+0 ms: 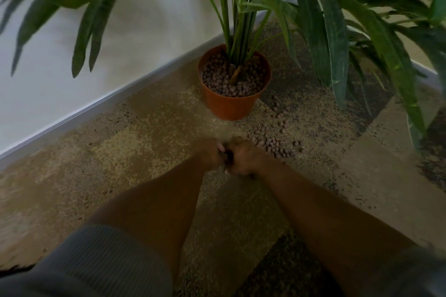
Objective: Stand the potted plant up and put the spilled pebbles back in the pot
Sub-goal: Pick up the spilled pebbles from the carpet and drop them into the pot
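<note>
Pot [233, 84] stood upright in the carpet corner, largely refilled. Spilled pebbles [272, 137] trailed from its base toward the person, ending just right of the hands. Right hand [242, 158] nearer the trail; left hand [209, 154] pressed against it, both curled, seemingly cupping pebbles. Pot lay straight ahead.

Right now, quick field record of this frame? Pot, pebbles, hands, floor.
pot: orange pot, upright on the carpet, near the wall corner
plant: green fronds rising from pot
pebbles in pot: brown, filling it
spilled pebbles: trail and pile on carpet, right of pot
left hand: curled, touching the right hand
right hand: curled, beside the pile
held contents: something dark between the hands, unclear
</note>
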The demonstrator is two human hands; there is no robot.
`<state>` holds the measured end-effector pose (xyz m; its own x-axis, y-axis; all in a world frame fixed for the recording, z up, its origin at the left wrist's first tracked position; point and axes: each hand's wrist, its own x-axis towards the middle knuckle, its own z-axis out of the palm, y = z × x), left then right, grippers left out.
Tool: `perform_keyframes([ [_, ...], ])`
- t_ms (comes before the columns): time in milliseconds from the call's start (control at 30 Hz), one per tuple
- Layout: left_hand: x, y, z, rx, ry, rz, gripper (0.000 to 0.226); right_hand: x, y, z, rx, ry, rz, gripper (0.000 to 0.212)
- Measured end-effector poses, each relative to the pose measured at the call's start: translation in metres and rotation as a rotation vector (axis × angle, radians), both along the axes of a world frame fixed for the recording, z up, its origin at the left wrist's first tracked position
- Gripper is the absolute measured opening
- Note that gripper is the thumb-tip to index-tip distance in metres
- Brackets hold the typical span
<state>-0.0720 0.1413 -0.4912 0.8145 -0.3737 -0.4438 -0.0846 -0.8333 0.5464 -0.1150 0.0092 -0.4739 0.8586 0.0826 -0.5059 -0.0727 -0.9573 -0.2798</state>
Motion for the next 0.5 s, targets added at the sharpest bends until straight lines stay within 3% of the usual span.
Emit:
perform_keyframes([
  [133, -0.003, 0.003, 0.000, 0.018, -0.017, 0.020, 0.013, -0.008, 0.004, -0.007, -0.027, 0.003, 0.001, 0.084],
  [367, -0.008, 0.007, 0.001, 0.037, -0.058, -0.045, 0.012, -0.016, 0.002, -0.008, 0.023, -0.073, -0.052, 0.050],
  [500, -0.010, 0.009, 0.001, 0.081, -0.075, -0.084, 0.017, -0.019, 0.006, -0.004, 0.051, -0.074, -0.065, 0.049],
])
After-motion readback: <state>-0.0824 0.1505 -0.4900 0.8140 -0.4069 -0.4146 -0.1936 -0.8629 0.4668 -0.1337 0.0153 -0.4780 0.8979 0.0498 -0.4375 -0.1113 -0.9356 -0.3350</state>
